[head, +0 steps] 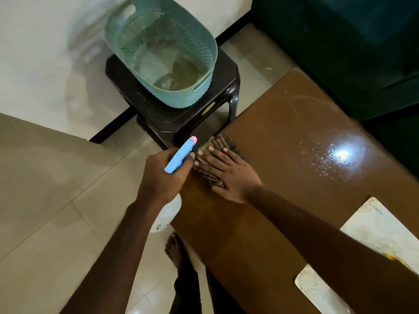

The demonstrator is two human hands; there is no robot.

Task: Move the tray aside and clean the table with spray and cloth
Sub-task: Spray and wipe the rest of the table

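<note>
At the far left we see only pale tiled floor (56, 223). Next comes the left hand (162, 175), fingers curled around the neck of the spray bottle (180, 156). The hand hides most of the bottle: we can make out the blue head with its pink tip pointing up and away, and a part of the white body below the wrist, held over the floor just beside the table's left edge. Below it a bare foot (173, 248) stands on the tiles, partly hidden by the table's edge.

Further back, a teal perforated basket (181, 96) sits on a dark stool (172, 114) that stands close to the table's corner. Something pale and something olive lie inside the basket, but they are too blurred for us to name.

The striped cloth (218, 141) lies at the left edge of the brown table (294, 132), mostly covered by the right hand (229, 175), which lies flat on it with fingers spread. Only the cloth's fringes show around the fingers and under the palm.

To the right, the tabletop shines with a bright glare and scattered wet droplets. The tray (383, 230) rests at the near right of the table, well apart from the cloth; the right forearm crosses over it and the frame cuts it off. Dark green furniture (340, 41) fills the upper right, too dim to identify.
</note>
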